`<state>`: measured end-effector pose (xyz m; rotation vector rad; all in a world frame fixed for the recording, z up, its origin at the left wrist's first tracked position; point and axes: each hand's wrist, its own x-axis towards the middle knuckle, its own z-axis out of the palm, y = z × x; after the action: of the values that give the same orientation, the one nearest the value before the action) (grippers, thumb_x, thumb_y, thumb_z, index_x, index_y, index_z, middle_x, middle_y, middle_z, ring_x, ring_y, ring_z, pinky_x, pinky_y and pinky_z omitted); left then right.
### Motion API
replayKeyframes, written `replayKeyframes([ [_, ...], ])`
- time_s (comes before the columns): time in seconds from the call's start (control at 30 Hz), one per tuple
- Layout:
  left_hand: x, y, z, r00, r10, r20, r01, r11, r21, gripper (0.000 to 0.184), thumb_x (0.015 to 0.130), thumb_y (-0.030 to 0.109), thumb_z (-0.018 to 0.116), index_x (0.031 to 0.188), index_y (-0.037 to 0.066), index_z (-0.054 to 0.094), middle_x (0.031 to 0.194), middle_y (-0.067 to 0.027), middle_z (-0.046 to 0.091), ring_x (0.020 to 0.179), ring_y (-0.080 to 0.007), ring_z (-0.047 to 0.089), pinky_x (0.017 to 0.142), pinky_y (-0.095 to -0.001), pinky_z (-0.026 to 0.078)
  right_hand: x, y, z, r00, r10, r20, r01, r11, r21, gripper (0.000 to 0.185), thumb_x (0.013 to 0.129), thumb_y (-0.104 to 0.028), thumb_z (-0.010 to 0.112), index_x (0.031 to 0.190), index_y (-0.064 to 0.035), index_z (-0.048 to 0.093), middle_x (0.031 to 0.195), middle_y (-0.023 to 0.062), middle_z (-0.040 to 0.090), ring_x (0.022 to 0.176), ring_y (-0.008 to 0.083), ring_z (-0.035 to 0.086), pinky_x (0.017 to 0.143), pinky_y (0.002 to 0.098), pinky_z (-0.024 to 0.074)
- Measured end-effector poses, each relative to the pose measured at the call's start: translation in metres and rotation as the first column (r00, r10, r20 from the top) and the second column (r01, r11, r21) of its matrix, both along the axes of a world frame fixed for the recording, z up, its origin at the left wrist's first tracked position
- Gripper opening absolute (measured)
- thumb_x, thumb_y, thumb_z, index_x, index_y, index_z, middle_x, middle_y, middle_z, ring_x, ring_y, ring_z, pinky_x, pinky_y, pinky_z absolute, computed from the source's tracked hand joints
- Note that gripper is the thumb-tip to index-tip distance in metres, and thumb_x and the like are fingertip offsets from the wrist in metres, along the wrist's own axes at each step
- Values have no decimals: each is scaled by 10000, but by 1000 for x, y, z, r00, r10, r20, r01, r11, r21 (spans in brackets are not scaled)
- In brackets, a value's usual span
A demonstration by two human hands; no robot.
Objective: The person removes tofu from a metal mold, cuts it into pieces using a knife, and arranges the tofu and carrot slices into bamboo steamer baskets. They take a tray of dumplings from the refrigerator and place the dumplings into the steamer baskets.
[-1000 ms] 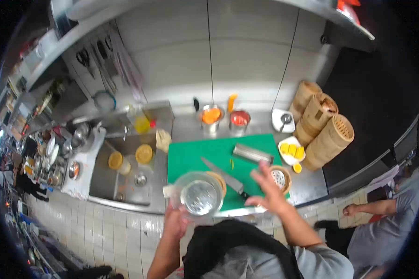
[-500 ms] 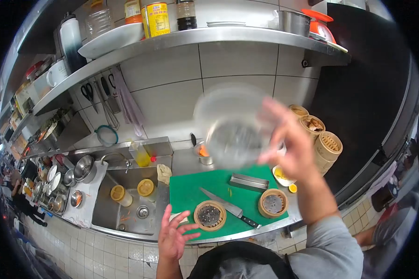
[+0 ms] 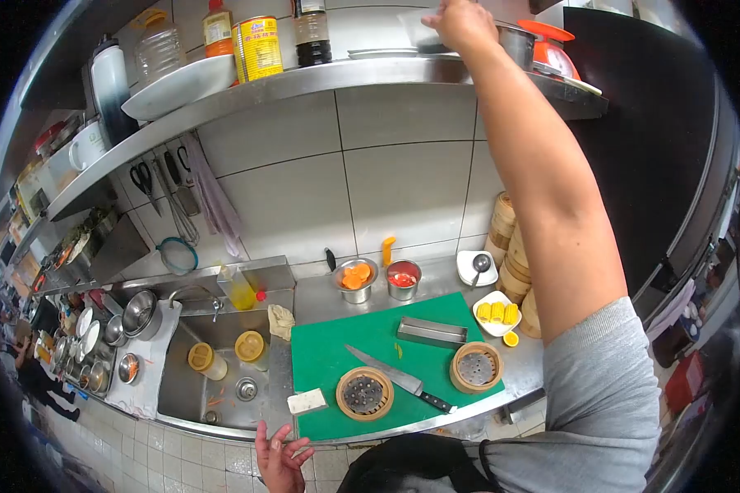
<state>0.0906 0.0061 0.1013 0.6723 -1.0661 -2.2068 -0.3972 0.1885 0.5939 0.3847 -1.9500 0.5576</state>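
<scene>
My right hand reaches up to the metal shelf, its fingers closed on a clear plastic bowl that is partly cut off and hidden by the hand. Low in front of the counter hangs my left hand, empty, with fingers apart. Nearest to it is a white block on the green cutting board. Two small bamboo steamers, one at left and one at right, have perforated liners. A knife lies between them, below a rectangular metal mould.
Bowls of orange slices and red pieces stand behind the board. Corn pieces lie on a white plate, near stacked bamboo steamers. The sink is left. Bottles, a yellow can and a metal pot line the shelf.
My right hand has carried the clear bowl from above the counter up to the shelf. My left hand has dropped lower, away from the left steamer and the white block.
</scene>
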Motion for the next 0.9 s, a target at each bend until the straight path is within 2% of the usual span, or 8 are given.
replayKeyframes([
  [0.3,10,7,-13,988,92,123,-92,996,-9,612,1004,213,553,1544,151,272,1297,-181,586,976,-320,669,774,-464,599,-36,23,32,972,-232,37,225,965,132,215,850,-85,600,983,-14,753,1086,269,691,1072,384,673,940,454,540],
  [0.63,-21,21,2,976,153,153,-144,987,-68,529,991,210,585,1468,94,387,1171,-132,648,792,-253,719,614,-375,630,-2,78,38,868,-417,268,262,845,465,393,948,-385,602,1155,-71,714,1222,155,681,1049,391,672,902,490,528],
  [0.67,-24,19,-2,983,134,129,-125,989,-73,517,993,201,581,1462,90,395,1171,-134,647,795,-251,719,610,-369,630,-45,90,47,807,-567,-163,386,299,873,379,967,-368,581,1199,-90,695,1257,148,665,1062,386,667,911,494,522],
  [0.7,-26,19,-4,988,115,104,-107,991,-77,504,994,193,576,1456,86,402,1171,-135,647,797,-249,718,606,-364,630,-43,89,45,720,-386,-577,440,-388,810,371,986,-351,561,1243,-109,676,1291,141,648,1075,381,662,921,497,516],
  [0.73,-28,20,-6,988,113,106,-106,992,-76,504,994,193,576,1456,86,402,1171,-135,647,797,-249,718,606,-364,630,-39,93,46,822,-466,-326,371,4,929,354,994,-328,560,1240,-108,687,1283,128,657,1079,368,663,942,467,512],
  [0.77,-30,21,-7,988,104,111,-96,992,-79,502,995,191,575,1454,83,402,1173,-134,647,797,-248,719,613,-367,631,-36,96,45,822,-467,-326,370,2,929,354,994,-328,560,1240,-108,687,1283,128,657,1079,368,663,942,467,512],
  [0.83,-32,23,-7,988,96,118,-87,993,-80,500,996,190,574,1452,81,401,1175,-133,647,797,-247,719,620,-370,631,-15,95,39,914,-375,158,180,721,670,371,932,-304,658,1218,-72,701,1228,153,684,1044,363,677,929,435,520],
  [0.9,-32,27,-5,989,80,123,-70,994,-83,497,997,189,576,1448,74,403,1186,-133,644,803,-248,717,629,-374,634,-7,99,39,945,-275,178,127,808,575,381,891,-281,708,1198,-54,708,1190,183,693,1035,365,678,930,421,522],
])
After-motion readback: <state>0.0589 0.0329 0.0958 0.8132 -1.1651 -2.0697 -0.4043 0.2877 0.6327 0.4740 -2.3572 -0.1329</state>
